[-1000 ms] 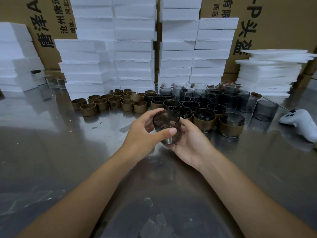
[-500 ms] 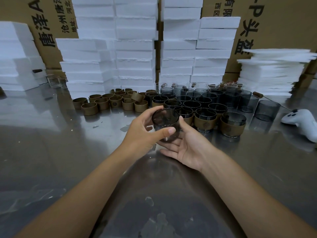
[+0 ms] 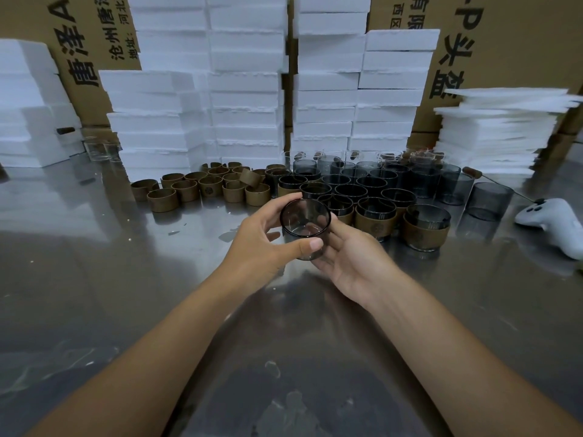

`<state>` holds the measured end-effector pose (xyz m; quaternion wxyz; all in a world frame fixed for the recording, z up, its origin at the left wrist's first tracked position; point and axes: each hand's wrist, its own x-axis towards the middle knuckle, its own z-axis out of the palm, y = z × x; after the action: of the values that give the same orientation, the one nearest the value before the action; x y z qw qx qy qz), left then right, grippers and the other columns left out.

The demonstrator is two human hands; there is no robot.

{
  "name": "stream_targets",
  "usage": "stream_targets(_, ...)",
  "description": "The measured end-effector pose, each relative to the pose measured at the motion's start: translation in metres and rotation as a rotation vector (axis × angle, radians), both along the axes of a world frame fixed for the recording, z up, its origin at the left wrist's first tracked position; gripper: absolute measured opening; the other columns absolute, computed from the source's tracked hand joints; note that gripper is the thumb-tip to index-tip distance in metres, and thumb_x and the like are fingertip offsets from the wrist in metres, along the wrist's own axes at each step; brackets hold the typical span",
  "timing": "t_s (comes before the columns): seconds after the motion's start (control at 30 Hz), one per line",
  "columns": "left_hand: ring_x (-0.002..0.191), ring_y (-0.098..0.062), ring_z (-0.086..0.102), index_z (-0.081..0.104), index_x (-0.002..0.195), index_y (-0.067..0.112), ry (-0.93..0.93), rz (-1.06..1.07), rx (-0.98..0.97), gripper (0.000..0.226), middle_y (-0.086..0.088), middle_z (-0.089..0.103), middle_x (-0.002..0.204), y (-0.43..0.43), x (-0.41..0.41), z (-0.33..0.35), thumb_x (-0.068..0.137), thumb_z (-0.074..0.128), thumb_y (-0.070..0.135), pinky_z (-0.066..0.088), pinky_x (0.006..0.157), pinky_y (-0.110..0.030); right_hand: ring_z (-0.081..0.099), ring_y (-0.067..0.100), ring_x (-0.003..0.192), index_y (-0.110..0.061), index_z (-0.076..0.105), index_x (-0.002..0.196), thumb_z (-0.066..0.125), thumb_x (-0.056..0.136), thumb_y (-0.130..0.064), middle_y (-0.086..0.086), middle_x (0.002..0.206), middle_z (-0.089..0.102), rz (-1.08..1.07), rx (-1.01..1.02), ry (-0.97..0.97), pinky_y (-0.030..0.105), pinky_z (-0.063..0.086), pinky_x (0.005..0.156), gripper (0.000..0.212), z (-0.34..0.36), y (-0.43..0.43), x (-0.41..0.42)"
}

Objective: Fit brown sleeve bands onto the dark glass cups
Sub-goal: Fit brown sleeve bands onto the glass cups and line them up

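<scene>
One dark glass cup (image 3: 304,217) is up off the steel table (image 3: 94,279), dead centre, with no band on it yet. The left hand (image 3: 255,244) grips it, thumb across the near wall and fingers on the far rim. The right hand (image 3: 356,263) lies palm-up under it at 4 o'clock, fingers fairly straight, cradling rather than clamping.

The risks, as I judge them: smooth glass over hard steel, so a slip while a hand reaches away for a band could mean a chip or a break. The finished cups stand rim to rim just past the knuckles at 1 o'clock, and a careless elbow or a set-down could knock them together. Forcing a band on crooked could jam or crease it.

Now the count. One cup in hand. Three banded cups (image 3: 375,222) show plainly in the front row, with more behind that I cannot separate. The loose brown bands (image 3: 164,200) at 11 o'clock come to roughly sixteen, some overlapping. Several bare cups (image 3: 489,200) stand at 2 o'clock, and there is one white controller (image 3: 549,222) at 3 o'clock.
</scene>
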<state>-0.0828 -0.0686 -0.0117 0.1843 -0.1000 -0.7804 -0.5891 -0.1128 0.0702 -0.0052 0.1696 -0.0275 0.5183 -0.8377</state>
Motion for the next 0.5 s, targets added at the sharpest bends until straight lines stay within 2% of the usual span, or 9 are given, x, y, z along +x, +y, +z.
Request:
stream_targets(0.1, 0.115, -0.006, 0.059, 0.057, 0.127, 0.026, -0.014, -0.033, 0.062, 0.068, 0.01, 0.068, 0.117, 0.0002, 0.0017, 0.002, 0.064, 0.083, 0.023, 0.04, 0.108, -0.042, 0.069, 0.015, 0.083, -0.011, 0.066, 0.109, 0.044, 0.101, -0.028, 0.004, 0.093, 0.074, 0.025, -0.055, -0.012, 0.03, 0.056, 0.074, 0.028, 0.0017, -0.0011, 0.0019)
stream_targets(0.2, 0.113, -0.006, 0.06, 0.057, 0.126, 0.024, -0.022, -0.073, 0.124, 0.069, 0.007, 0.069, 0.116, 0.0018, 0.0032, 0.0039, 0.063, 0.085, 0.02, 0.041, 0.105, -0.032, 0.068, 0.015, 0.087, -0.01, 0.062, 0.121, 0.044, 0.1, -0.033, 0.005, 0.099, 0.072, 0.061, -0.084, -0.025, 0.029, 0.056, 0.069, 0.036, 0.0029, -0.0016, 0.0038)
stream_targets(0.3, 0.11, -0.005, 0.062, 0.056, 0.125, 0.022, -0.024, -0.117, 0.189, 0.067, 0.005, 0.069, 0.115, 0.0026, 0.0037, 0.0052, 0.061, 0.076, 0.023, 0.046, 0.098, -0.025, 0.068, 0.012, 0.081, -0.015, 0.062, 0.121, 0.043, 0.099, -0.039, 0.001, 0.094, 0.072, 0.108, -0.066, -0.006, 0.031, 0.052, 0.076, 0.038, 0.0026, -0.0017, 0.0042)
stream_targets(0.37, 0.109, -0.004, 0.062, 0.056, 0.126, 0.022, -0.029, -0.138, 0.211, 0.067, 0.005, 0.068, 0.116, 0.0017, 0.0037, 0.0051, 0.062, 0.074, 0.024, 0.047, 0.097, -0.021, 0.069, 0.007, 0.071, -0.019, 0.065, 0.112, 0.041, 0.099, -0.042, -0.004, 0.086, 0.073, 0.132, -0.054, 0.005, 0.034, 0.049, 0.084, 0.036, 0.0017, -0.0018, 0.0044)
stream_targets(0.43, 0.112, -0.005, 0.061, 0.055, 0.126, 0.023, -0.034, -0.144, 0.206, 0.068, 0.005, 0.067, 0.119, 0.0007, 0.0035, 0.0045, 0.062, 0.075, 0.026, 0.046, 0.099, -0.023, 0.07, 0.005, 0.07, -0.021, 0.065, 0.108, 0.039, 0.099, -0.045, -0.006, 0.084, 0.073, 0.152, -0.046, 0.006, 0.036, 0.046, 0.089, 0.037, 0.0019, -0.0023, 0.0054)
stream_targets(0.5, 0.114, -0.006, 0.06, 0.056, 0.124, 0.026, -0.037, -0.141, 0.199, 0.065, 0.005, 0.067, 0.12, -0.0002, 0.0026, 0.0037, 0.063, 0.076, 0.026, 0.044, 0.102, -0.028, 0.07, 0.007, 0.078, -0.02, 0.064, 0.116, 0.037, 0.099, -0.048, -0.005, 0.089, 0.074, 0.17, -0.026, -0.011, 0.037, 0.047, 0.091, 0.043, 0.0018, -0.0026, 0.0055)
